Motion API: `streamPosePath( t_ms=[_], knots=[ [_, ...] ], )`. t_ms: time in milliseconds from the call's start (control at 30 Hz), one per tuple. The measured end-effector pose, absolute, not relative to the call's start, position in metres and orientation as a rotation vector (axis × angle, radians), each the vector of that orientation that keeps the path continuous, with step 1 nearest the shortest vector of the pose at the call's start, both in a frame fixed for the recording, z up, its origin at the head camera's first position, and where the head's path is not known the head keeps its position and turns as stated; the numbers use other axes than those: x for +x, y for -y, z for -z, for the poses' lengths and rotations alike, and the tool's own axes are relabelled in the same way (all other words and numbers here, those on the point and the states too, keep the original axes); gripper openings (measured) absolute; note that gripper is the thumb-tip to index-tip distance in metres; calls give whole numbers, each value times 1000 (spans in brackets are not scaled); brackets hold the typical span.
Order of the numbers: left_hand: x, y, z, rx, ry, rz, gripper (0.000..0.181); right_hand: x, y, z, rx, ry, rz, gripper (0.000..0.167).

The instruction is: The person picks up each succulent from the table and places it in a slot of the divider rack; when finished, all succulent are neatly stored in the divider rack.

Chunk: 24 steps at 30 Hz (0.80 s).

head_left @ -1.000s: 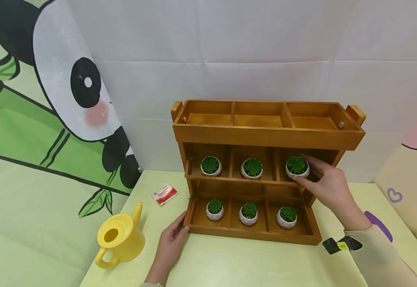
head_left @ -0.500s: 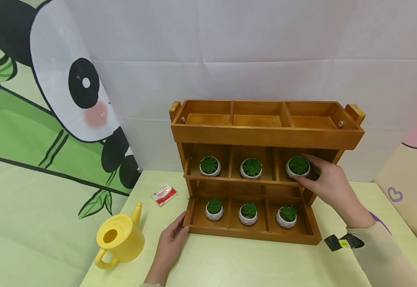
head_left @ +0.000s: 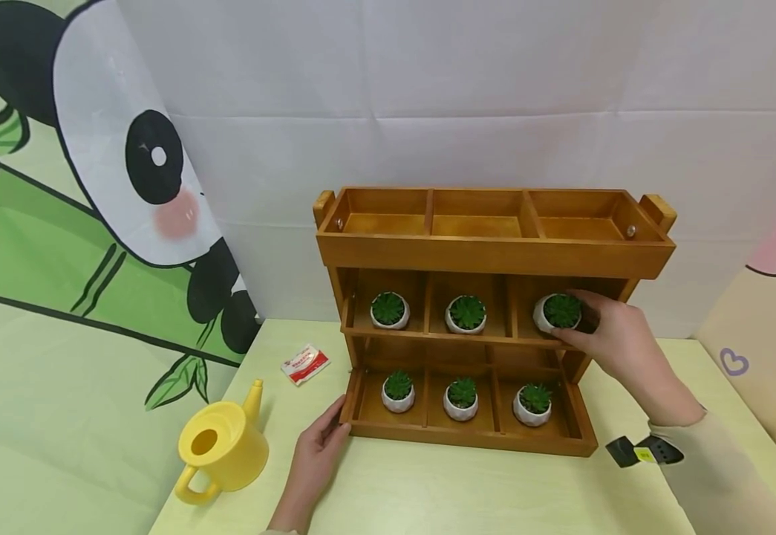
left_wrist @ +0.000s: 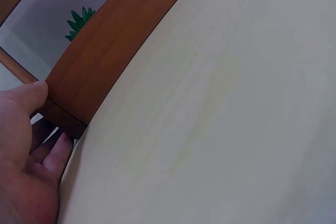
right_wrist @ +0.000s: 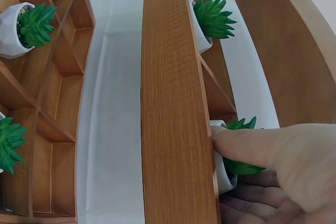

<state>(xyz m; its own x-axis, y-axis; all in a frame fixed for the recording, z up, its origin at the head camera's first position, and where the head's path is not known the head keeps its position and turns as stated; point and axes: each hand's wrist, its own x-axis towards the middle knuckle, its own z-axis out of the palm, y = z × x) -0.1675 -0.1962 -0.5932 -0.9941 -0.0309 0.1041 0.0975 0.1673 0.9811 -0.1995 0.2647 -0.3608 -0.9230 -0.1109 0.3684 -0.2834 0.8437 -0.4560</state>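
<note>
In the head view a brown wooden plant shelf (head_left: 494, 256) has three tiers split into compartments. My right hand (head_left: 618, 342) grips a small potted succulent (head_left: 561, 310) in a white pot at the right compartment of the middle tier; the pot leans to the right. In the right wrist view the thumb (right_wrist: 247, 142) lies across that white pot, with the other fingers on its far side. My left hand (head_left: 317, 457) holds the front left corner of the bottom tier. Thumb and fingers sit around that wooden corner (left_wrist: 65, 119) in the left wrist view.
Two more succulents, left (head_left: 390, 310) and centre (head_left: 465, 314), stand in the middle tier. The bottom tier bears three, including one at its right (head_left: 532, 405). A yellow watering can (head_left: 223, 449) and a red-and-white packet (head_left: 305, 365) lie left of the shelf.
The succulent in my right hand has shifted slightly right and tipped to the right within its compartment. My left hand stays at the shelf's corner.
</note>
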Motion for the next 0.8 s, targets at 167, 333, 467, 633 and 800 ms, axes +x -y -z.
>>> streamPosePath(
  t_ms=[167, 333, 467, 633, 800],
  knots=[
    [-167, 196, 593, -62, 2330, 1945, 50, -197, -264, 361, 275, 2710, -753, 65],
    [-166, 196, 593, -60, 2329, 1949, 49, -195, -263, 361, 274, 2712, -749, 63],
    [-166, 197, 592, -63, 2329, 1947, 50, -193, -263, 360, 276, 2714, -743, 60],
    [-166, 197, 593, -73, 2322, 1953, 50, -191, -263, 361, 263, 2724, -737, 62],
    [-166, 196, 592, -72, 2329, 1950, 49, -187, -263, 362, 256, 2718, -747, 65]
  ],
)
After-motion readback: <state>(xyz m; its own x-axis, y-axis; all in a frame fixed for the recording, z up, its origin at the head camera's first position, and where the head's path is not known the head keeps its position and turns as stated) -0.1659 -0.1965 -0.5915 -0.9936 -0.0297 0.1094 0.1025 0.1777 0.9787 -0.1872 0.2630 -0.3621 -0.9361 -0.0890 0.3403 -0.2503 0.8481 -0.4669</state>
